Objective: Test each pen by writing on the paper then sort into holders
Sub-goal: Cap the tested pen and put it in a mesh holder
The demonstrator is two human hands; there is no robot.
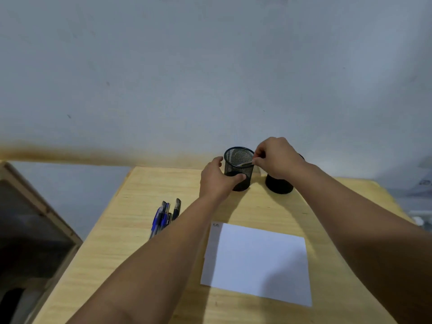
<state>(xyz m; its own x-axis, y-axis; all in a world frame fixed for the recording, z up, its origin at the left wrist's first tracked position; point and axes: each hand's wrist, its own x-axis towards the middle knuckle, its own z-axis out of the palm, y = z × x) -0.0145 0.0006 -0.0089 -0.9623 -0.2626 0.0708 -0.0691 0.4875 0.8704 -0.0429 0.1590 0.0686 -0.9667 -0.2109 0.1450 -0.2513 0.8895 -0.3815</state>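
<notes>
Bare table [131,253] lies open at near left; pens [163,218] block mid-left; paper [257,263] covers near centre; two holders [238,169] stand far, wall [210,78] close behind.

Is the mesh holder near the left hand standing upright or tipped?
Tipped: the mesh holder leans with its mouth toward the camera, gripped by the left hand.
</notes>
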